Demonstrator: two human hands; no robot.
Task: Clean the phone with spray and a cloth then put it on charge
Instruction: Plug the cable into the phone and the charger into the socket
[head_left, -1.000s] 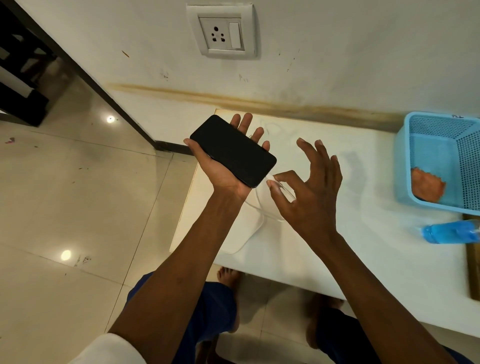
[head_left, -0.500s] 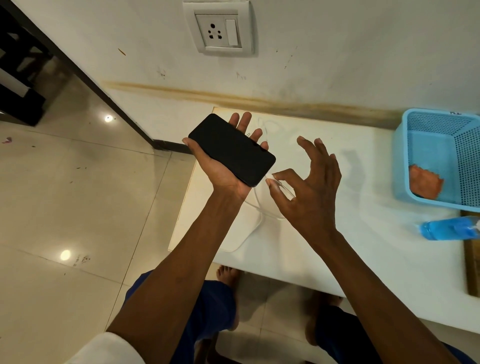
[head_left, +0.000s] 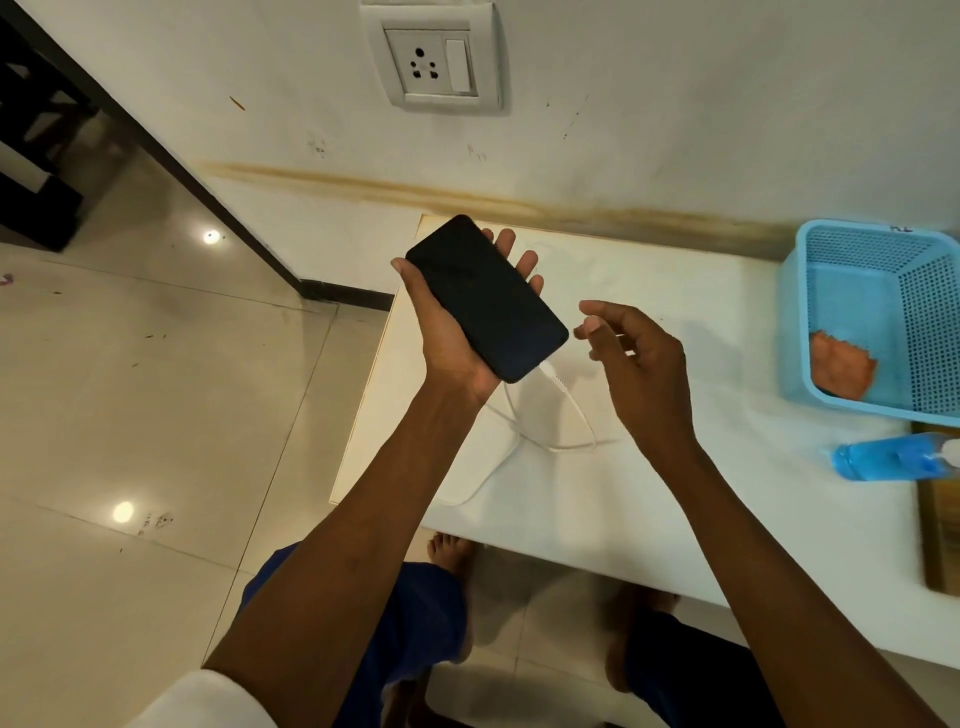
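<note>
A black phone (head_left: 485, 299) lies screen up in my left hand (head_left: 447, 332), held above the left end of the white table (head_left: 675, 499). A white charging cable (head_left: 561, 410) runs from the phone's near bottom end and loops down onto the table. My right hand (head_left: 634, 364) hovers just right of the phone's bottom end, fingers loosely curled, holding nothing. The blue spray bottle (head_left: 893, 457) lies on its side at the right edge. An orange cloth (head_left: 839, 369) sits inside the blue basket (head_left: 914, 291).
A wall socket with a switch (head_left: 434, 62) is mounted on the wall above the table. A wooden board (head_left: 943, 535) lies at the table's right edge. Tiled floor (head_left: 156, 415) spreads to the left; my bare feet show under the table.
My right hand has let go of the cable plug and drawn back to the right; the plug now sits at the phone's bottom end. The left hand tilted the phone slightly.
</note>
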